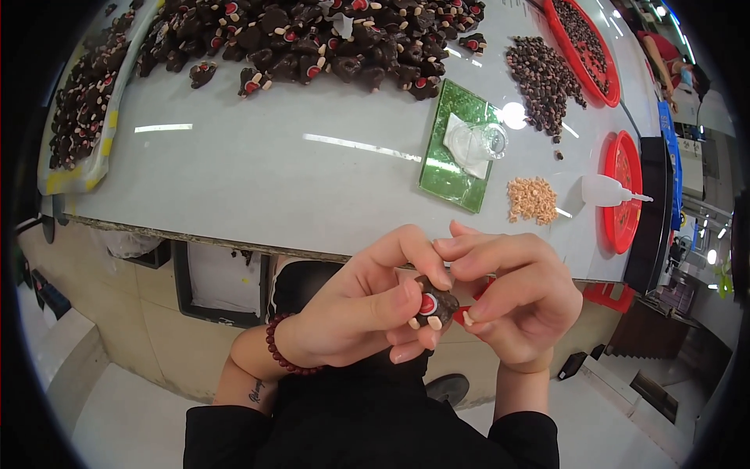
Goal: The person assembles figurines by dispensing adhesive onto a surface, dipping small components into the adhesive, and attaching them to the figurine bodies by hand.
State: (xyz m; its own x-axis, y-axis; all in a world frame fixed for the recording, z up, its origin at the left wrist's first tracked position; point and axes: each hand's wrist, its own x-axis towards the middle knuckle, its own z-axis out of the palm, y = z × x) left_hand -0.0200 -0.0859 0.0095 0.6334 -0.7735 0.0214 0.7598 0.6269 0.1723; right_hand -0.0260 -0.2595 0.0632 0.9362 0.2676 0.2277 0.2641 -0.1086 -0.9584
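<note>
Just in front of the table's near edge, my left hand (344, 313) is closed around a small dark brown figurine (444, 305). It has a round red-and-white patch and little beige nubs. Close against its right side, the thumb and fingers of my right hand (531, 297) pinch a tiny beige piece (468, 319). Something red shows between the two hands; I cannot tell what it is. On the table past my right hand lies a small heap of similar beige pieces (533, 201).
Many like figurines (273, 47) are piled at the far side. A tray of more (105, 152) stands left. A green slab (447, 117) bears a clear glass vessel (490, 141). Rightward are dark small pieces (544, 86), red trays (613, 90) and a white nozzle bottle (603, 190).
</note>
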